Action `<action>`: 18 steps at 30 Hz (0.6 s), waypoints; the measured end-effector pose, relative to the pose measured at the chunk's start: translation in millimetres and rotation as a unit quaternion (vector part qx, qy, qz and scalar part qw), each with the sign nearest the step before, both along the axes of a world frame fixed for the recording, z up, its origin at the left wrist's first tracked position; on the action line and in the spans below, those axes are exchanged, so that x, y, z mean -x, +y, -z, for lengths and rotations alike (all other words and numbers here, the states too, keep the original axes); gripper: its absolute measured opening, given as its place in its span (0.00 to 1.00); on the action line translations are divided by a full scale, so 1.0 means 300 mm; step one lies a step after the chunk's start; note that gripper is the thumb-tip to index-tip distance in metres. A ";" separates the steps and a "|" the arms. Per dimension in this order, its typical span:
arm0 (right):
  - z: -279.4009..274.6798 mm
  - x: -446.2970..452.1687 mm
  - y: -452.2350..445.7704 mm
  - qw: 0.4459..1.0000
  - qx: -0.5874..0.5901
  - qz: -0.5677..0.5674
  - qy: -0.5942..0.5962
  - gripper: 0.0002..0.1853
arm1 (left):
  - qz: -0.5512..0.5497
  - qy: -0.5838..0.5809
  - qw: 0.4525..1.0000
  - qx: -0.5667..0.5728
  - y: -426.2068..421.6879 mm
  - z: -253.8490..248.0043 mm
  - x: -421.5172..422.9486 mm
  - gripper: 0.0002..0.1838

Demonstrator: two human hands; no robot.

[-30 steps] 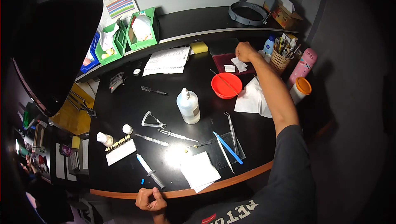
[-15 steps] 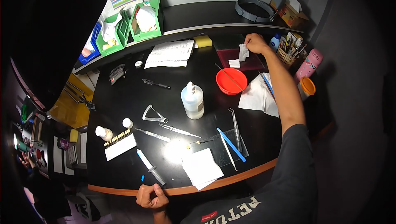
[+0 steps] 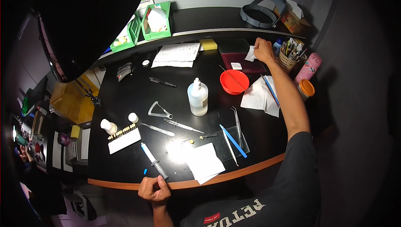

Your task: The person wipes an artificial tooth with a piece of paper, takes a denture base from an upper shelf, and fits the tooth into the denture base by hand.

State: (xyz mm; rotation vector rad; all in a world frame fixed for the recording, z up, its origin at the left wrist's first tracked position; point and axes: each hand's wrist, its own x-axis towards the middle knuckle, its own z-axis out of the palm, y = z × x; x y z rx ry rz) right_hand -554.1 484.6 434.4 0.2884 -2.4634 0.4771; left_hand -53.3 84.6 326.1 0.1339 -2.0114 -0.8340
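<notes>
At the back right, my right hand (image 3: 264, 51) is closed on a small white piece of tissue (image 3: 251, 54), above a dark red box (image 3: 247, 65). A small white square (image 3: 236, 65) lies on that box. In front of it stands a red bowl (image 3: 229, 86) with a thin stick across its rim. My left hand (image 3: 154, 190) is curled at the table's front edge, thumb against the fingers; whether anything is inside is hidden. Just above it lies a syringe (image 3: 153, 161), and a small blue cap (image 3: 145, 171) sits beside it.
A clear squeeze bottle (image 3: 197, 98) stands mid-table. Around it lie tweezers (image 3: 237, 126), a caliper (image 3: 160, 110), a pen (image 3: 163, 82) and a white paper pad (image 3: 204, 162). A shade guide (image 3: 124, 141) is at left; a basket of tools (image 3: 288, 60) and pink bottle (image 3: 308, 67) stand right.
My right hand has shifted slightly right and down with the tissue, away from the small square. My left hand stays at the table edge. The whole view has tilted a little.
</notes>
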 end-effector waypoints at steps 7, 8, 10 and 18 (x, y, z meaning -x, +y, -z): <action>-0.002 -0.110 -0.003 0.992 0.105 -0.058 0.030 0.03 | 0.016 0.005 1.000 -0.003 0.000 -0.007 0.005 0.11; 0.004 -0.134 -0.005 0.992 0.109 -0.053 0.042 0.03 | 0.017 0.005 1.000 0.000 -0.002 -0.007 0.004 0.11; 0.012 -0.195 0.000 0.990 0.109 -0.061 0.062 0.03 | 0.033 -0.001 0.999 -0.001 -0.008 -0.017 0.001 0.10; -0.047 -0.488 -0.015 0.961 0.185 -0.102 0.181 0.03 | 0.153 -0.056 0.987 -0.002 -0.025 -0.233 0.102 0.08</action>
